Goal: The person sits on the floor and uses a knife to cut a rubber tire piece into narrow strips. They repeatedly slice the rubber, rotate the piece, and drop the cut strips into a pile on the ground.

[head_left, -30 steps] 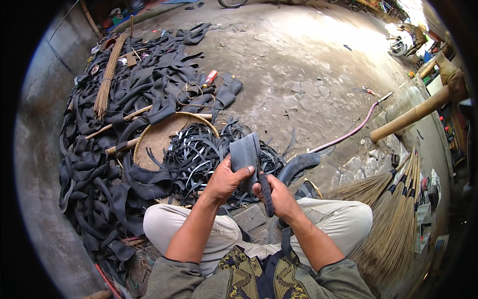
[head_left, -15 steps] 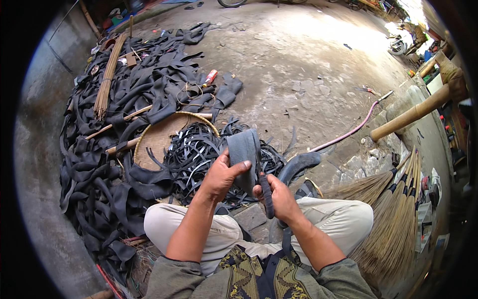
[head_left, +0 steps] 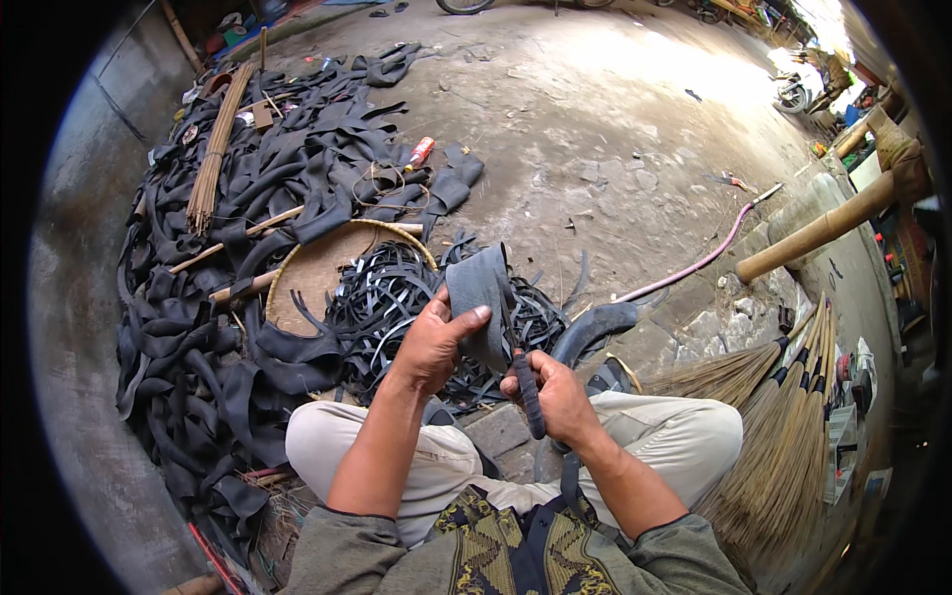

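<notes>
two hands work at one piece of dark rubber in the head view. the rubber strip point(head_left: 478, 297) is a flat, matte grey-black band, folded over at its top and hanging limp. left hand point(head_left: 433, 342) is closed on its lower left edge, thumb laid across the face and fingers curled behind. right hand point(head_left: 557, 394) is closed in a fist around a dark-handled knife point(head_left: 524, 382), whose thin blade rises along the strip's right edge; contact between blade and rubber cannot be told. strip sits between the hands, above the knees, raised clear of the ground.

surroundings: a shallow round woven tray point(head_left: 312, 288), tan with a pale rim, holds a tangle of narrow black rubber strips point(head_left: 397, 297). a broad heap of wide black rubber pieces point(head_left: 228, 297) spreads to the left, with wooden sticks lying across it. bundled straw brooms point(head_left: 783, 397) lie at right. a pink hose point(head_left: 694, 266) runs over cracked grey concrete floor point(head_left: 595, 129). forearms hide part of the lap.
</notes>
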`<move>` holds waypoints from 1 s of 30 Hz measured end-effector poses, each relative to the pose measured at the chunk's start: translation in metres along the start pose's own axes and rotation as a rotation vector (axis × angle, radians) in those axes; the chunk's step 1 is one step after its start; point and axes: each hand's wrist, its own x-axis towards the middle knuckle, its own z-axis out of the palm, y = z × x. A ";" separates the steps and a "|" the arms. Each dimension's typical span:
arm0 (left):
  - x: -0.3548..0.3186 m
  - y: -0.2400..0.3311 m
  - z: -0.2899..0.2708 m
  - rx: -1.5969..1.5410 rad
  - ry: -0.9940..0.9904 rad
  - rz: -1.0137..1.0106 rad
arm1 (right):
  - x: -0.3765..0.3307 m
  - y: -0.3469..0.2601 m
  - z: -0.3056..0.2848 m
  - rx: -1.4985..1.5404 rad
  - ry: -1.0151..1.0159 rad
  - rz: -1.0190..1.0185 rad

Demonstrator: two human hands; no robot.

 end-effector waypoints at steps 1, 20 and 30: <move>0.000 -0.001 0.001 0.042 0.015 0.018 | 0.001 0.000 0.000 -0.106 0.044 -0.027; -0.004 -0.007 0.003 0.216 -0.009 0.031 | 0.006 0.002 -0.001 -0.202 0.084 -0.056; -0.002 -0.007 0.003 0.058 0.014 -0.036 | -0.002 -0.004 -0.006 -0.097 -0.019 0.086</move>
